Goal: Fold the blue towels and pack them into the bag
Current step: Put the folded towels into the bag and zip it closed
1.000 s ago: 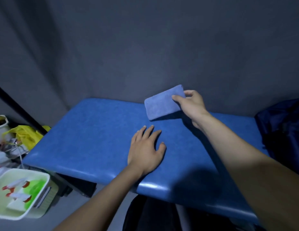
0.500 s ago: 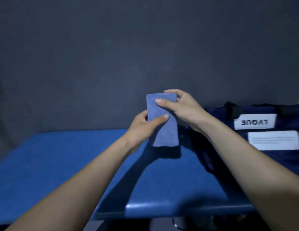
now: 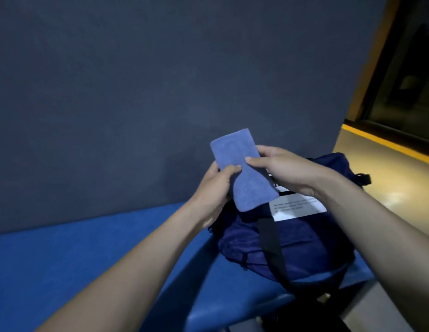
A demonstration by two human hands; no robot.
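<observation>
A folded blue towel [image 3: 242, 168], a narrow rectangle, is held upright in the air between both hands. My left hand [image 3: 214, 188] grips its left edge with the thumb on the front. My right hand [image 3: 283, 167] pinches its right edge, thumb on the front and fingers behind. Directly below and behind the towel sits a dark navy bag [image 3: 290, 240] on the blue padded table [image 3: 89, 255]. The bag carries a white label [image 3: 297, 207] and a black strap [image 3: 271, 250] running down its front. I cannot see the bag's opening.
A dark grey curtain [image 3: 160, 92] forms the backdrop behind the table. The table's right front edge [image 3: 256, 305] is close to the bag. At the right stands a yellow-trimmed ledge [image 3: 388, 144] and a dark window.
My left hand left the table and joined the right on the towel. Both hands carried the towel rightward until it came over the bag. The view has swung right.
</observation>
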